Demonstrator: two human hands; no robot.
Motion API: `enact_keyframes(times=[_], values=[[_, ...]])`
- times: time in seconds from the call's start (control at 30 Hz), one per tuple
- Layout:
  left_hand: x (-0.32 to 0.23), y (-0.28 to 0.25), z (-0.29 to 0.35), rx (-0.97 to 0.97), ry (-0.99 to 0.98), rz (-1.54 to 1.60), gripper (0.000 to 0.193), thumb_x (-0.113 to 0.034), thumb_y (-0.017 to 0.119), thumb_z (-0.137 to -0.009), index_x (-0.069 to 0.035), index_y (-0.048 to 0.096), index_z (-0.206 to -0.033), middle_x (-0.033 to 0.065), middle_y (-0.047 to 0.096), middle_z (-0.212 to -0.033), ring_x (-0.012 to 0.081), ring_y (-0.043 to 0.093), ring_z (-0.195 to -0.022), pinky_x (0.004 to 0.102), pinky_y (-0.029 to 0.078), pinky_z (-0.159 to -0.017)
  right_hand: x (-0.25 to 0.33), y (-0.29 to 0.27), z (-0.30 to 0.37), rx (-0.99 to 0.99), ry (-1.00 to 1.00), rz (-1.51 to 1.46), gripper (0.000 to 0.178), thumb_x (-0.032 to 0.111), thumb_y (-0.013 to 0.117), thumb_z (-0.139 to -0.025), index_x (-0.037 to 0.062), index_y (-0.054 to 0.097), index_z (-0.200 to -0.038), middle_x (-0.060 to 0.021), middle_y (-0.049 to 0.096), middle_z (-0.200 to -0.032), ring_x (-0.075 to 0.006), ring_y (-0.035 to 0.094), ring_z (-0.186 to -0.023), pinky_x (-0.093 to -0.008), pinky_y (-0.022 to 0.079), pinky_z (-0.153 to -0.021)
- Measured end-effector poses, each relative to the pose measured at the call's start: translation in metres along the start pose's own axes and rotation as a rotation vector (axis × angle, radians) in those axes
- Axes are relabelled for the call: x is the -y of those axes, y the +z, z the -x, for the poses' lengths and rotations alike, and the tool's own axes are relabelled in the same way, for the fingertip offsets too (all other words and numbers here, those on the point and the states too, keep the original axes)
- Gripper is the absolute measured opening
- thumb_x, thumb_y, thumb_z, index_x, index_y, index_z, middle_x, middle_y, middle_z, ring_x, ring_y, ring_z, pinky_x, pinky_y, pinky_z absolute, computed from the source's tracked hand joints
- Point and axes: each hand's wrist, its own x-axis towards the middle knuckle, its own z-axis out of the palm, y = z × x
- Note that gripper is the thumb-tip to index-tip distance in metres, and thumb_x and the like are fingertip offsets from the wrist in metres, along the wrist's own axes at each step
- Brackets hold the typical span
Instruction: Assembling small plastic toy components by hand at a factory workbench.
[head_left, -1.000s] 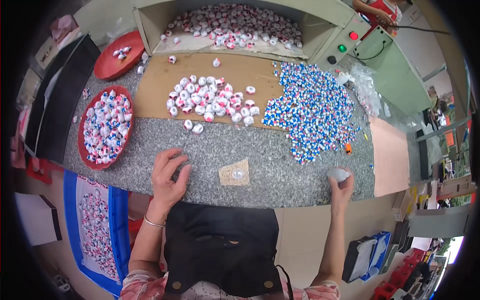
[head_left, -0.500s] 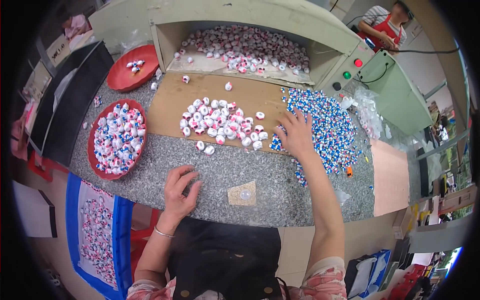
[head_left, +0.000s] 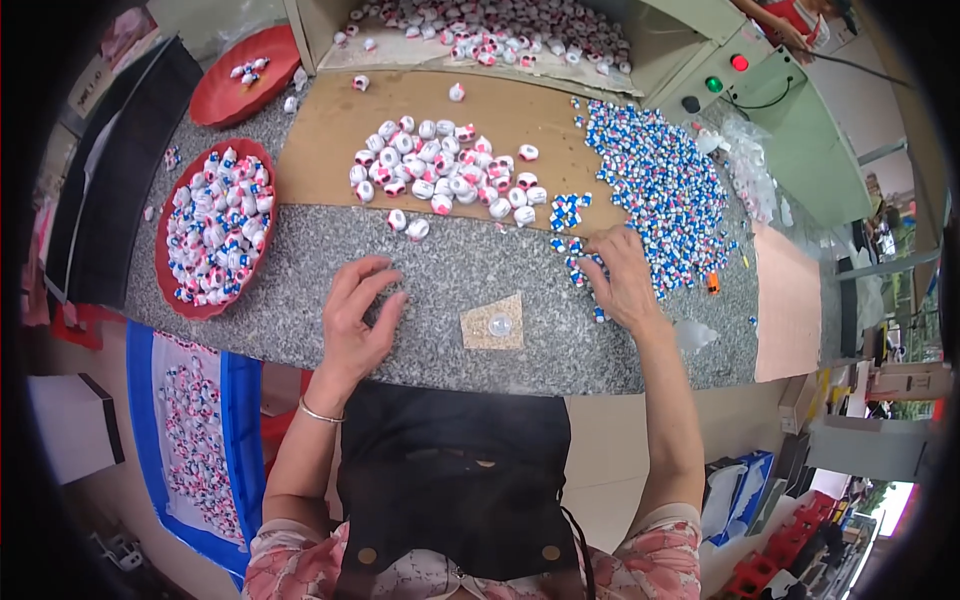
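My left hand point(head_left: 360, 315) hovers over the near part of the grey speckled worktop, its fingers loosely bent and apart, with nothing in it. At the near left edge of a pile of small blue-and-white pieces point(head_left: 672, 190), my right hand point(head_left: 625, 280) rests palm down. Its fingers curl down, the thumb apart from them, and the fingertips are partly hidden. A small cluster of these pieces point(head_left: 570, 212) lies beside its fingers. Left of it, white-and-pink rounded pieces point(head_left: 440, 165), like small toy heads, are heaped on a brown board point(head_left: 320, 150).
A small tan pad point(head_left: 480, 328) with a clear round piece lies between my hands. At left stand a red bowl point(head_left: 268, 235) of assembled figures and a red dish point(head_left: 205, 105). A blue crate point(head_left: 140, 440) sits below. A green machine housing point(head_left: 680, 65) stands behind.
My right hand has come nearer to me from the upper part of the blue-and-white pile, and a small group of pieces now lies apart from it. The view has tilted downward.
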Motion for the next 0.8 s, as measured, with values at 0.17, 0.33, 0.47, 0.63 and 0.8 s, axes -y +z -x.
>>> enact_keyframes(times=[0.17, 0.33, 0.47, 0.63, 0.8], values=[[0.001, 0.001, 0.0, 0.02, -0.022, 0.026, 0.023, 0.002, 0.069, -0.079, 0.0, 0.068, -0.101, 0.014, 0.064, -0.109, 0.0281, 0.063, -0.1, 0.0348, 0.05, -0.087, 0.02, -0.003, 0.037, -0.315, 0.067, 0.073, 0.023, 0.002, 0.067, -0.082, 0.0028, 0.063, -0.104, -0.0129, 0.063, -0.106, -0.0329, 0.057, -0.101, -0.0422, 0.042, -0.091], [0.001, -0.005, 0.0, 0.016, -0.042, 0.014, 0.021, 0.002, 0.069, -0.079, 0.0, 0.068, -0.1, 0.0137, 0.064, -0.108, 0.0278, 0.063, -0.1, 0.0344, 0.05, -0.086, 0.064, -0.007, 0.068, -0.254, 0.267, -0.03, 0.012, 0.004, 0.069, -0.083, 0.0006, 0.067, -0.094, -0.0138, 0.065, -0.087, -0.0319, 0.062, -0.086, -0.0402, 0.049, -0.075], [-0.001, -0.006, -0.014, -0.015, 0.037, 0.002, 0.018, 0.002, 0.069, -0.08, 0.0, 0.068, -0.098, 0.0122, 0.064, -0.105, 0.0265, 0.064, -0.096, 0.0345, 0.052, -0.084, 0.07, -0.017, 0.06, 0.016, 0.295, 0.145, 0.016, 0.009, 0.074, -0.078, 0.0012, 0.066, -0.089, -0.0173, 0.064, -0.082, -0.0367, 0.063, -0.078, -0.0446, 0.049, -0.067], [0.025, -0.006, -0.028, -0.107, -0.086, -0.028, 0.015, -0.001, 0.07, -0.08, -0.001, 0.067, -0.094, 0.0114, 0.063, -0.099, 0.0264, 0.065, -0.091, 0.0365, 0.053, -0.078, 0.062, -0.029, 0.056, 0.282, 0.407, 0.307, 0.014, 0.006, 0.072, -0.078, 0.0003, 0.062, -0.086, -0.0167, 0.064, -0.081, -0.037, 0.064, -0.078, -0.0461, 0.05, -0.066], [0.025, 0.007, -0.052, -0.038, -0.016, -0.112, 0.022, -0.002, 0.071, -0.079, -0.003, 0.065, -0.1, 0.0135, 0.061, -0.098, 0.0322, 0.064, -0.089, 0.0395, 0.053, -0.075, 0.079, -0.029, 0.044, 0.111, 0.325, 0.034, 0.013, -0.002, 0.064, -0.08, 0.0003, 0.066, -0.093, -0.0156, 0.066, -0.083, -0.0322, 0.064, -0.076, -0.0389, 0.051, -0.067]])
